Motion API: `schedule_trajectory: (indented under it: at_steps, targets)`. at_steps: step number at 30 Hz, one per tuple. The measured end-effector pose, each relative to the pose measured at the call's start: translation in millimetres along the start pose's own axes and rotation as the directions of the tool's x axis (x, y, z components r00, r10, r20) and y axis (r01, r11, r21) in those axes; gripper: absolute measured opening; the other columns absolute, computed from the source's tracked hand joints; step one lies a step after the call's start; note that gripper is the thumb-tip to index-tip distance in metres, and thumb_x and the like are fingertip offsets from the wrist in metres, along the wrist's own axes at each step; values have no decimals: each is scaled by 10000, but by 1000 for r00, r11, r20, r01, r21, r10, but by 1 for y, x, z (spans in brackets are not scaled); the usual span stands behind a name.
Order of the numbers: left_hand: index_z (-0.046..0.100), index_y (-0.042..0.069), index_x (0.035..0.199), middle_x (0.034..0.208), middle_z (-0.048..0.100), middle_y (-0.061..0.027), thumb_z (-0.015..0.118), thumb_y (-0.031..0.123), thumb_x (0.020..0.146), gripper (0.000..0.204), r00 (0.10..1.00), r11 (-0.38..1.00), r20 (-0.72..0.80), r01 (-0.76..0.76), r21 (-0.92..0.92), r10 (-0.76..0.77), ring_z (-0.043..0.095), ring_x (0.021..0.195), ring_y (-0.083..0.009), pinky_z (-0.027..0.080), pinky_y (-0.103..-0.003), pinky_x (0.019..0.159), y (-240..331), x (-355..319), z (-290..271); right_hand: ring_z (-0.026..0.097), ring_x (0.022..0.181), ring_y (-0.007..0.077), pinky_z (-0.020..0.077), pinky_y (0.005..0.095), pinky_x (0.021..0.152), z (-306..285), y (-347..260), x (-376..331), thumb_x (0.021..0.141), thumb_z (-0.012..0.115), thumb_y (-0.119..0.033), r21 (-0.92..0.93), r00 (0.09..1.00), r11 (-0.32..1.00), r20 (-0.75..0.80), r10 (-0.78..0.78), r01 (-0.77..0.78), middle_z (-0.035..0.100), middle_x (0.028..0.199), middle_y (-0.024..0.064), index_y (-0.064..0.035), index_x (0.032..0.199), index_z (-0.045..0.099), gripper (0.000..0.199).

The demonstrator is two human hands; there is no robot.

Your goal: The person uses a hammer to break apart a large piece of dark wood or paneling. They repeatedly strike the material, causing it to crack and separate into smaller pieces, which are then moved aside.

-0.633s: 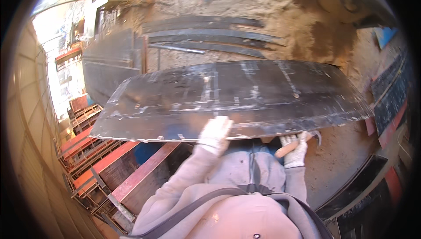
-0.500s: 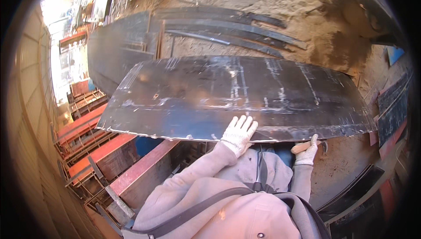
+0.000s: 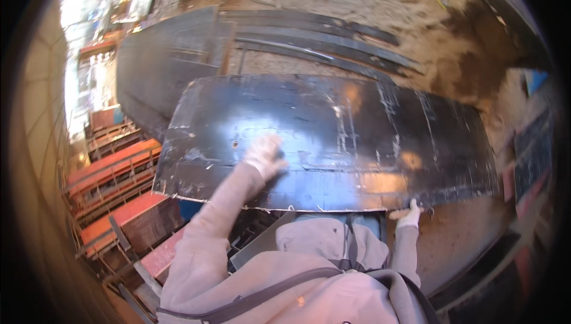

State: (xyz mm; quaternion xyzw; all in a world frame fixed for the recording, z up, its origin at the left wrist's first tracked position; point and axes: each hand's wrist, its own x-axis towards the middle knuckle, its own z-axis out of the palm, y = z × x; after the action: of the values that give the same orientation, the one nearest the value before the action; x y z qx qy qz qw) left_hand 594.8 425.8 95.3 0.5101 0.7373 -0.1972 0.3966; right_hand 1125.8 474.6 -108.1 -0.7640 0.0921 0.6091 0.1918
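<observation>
i have the wide black board (image 3: 333,145) directly in front of the wearer, broad face towards my view, near edge close to the wearer's body; what bears it underneath i cannot see. the hands are well apart. the left hand (image 3: 263,157) is spread over the left part of the board, fingers closed on nothing, too blurred for me to tell whether it touches. the right hand (image 3: 408,214) is at the board's near edge, right of its middle, thumb up against the edge and palm wrapped around a wooden handle (image 3: 395,214). i read the step in hand as steadying and handling the board; the next move, to my mind, calls for a sure left palm on the face and a right grip kept clear of the rough edge. beyond the board's far edge lie dark strips (image 3: 315,50); past its left end, red-orange panels (image 3: 125,211); off its right end, dark panels (image 3: 532,157)
</observation>
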Motion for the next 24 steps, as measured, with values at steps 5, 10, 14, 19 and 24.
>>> schedule_trajectory:
  at_steps: [5,10,14,19,24]
  targets:
    - [515,63,1492,1557,492,-186,628,521,969,704,983,992,-166,98,82,-83,426,1462,-340,324,-451,1218,-75,153,-11,605,1176,296,474,480,1046,38,-18,-37,1033,630,-354,162,996,986,-87,-16,30,634,1314,82,-128,1386,566,425]
    - [578,88,1442,1536,521,-170,556,583,983,675,987,965,-118,136,224,-112,438,1452,-344,295,-504,1216,-110,296,-8,619,1139,298,493,474,1020,28,-3,-15,981,709,-379,196,930,974,-365,-37,116,638,1266,120,-55,1373,581,524]
    - [663,93,1340,1365,656,-206,388,685,1008,732,965,936,48,238,260,-259,594,1304,-374,411,-496,1128,-175,374,9,631,1101,310,520,476,972,49,-5,-29,964,733,-376,217,900,973,-435,27,76,646,1223,137,-46,1353,591,530]
    - [737,71,1202,1254,705,-223,390,709,998,754,978,974,5,206,99,-207,632,1248,-362,459,-461,1083,-153,371,-20,533,1273,326,455,481,1073,53,-7,-51,988,686,-427,192,922,981,-384,50,27,523,1459,163,-116,1499,464,638]
    - [755,104,1068,1091,740,-225,391,706,1007,705,944,958,-299,208,198,-143,684,1101,-402,479,-478,1031,-57,300,-133,598,1203,364,507,533,1002,9,31,-6,999,651,-454,260,959,957,-216,185,-126,610,1381,152,-145,1420,515,540]
